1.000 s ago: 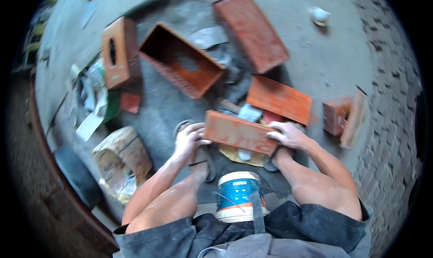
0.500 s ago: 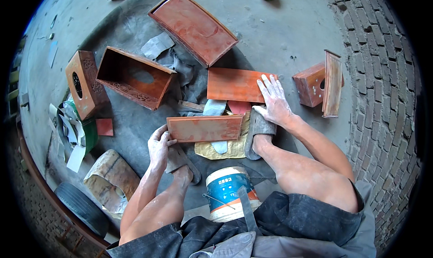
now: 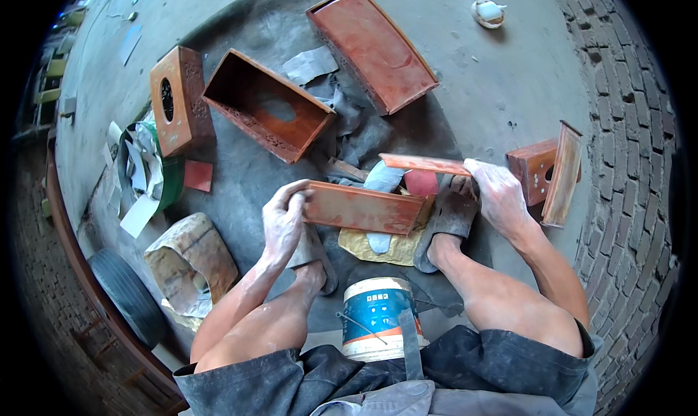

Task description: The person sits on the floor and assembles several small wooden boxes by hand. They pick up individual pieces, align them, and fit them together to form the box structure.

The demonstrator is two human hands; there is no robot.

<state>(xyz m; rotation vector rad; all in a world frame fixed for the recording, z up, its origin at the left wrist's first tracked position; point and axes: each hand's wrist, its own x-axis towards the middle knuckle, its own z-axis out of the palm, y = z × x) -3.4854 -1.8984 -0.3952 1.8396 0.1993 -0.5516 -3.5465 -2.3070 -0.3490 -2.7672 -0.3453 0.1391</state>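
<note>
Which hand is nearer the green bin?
Left. The left hand, holding the near board, is right of the green bin; the right hand, holding the far board, is much farther right.

The orange panel (image 3: 425, 164), earlier broad face up, is now tilted nearly edge-on in the right grip (image 3: 499, 194).

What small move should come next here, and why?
Perhaps the right hand should turn its orange panel flatter: it shows nearly edge-on, with little of its broad face visible, while the patchy panel in the left hand shows its face plainly.
</note>
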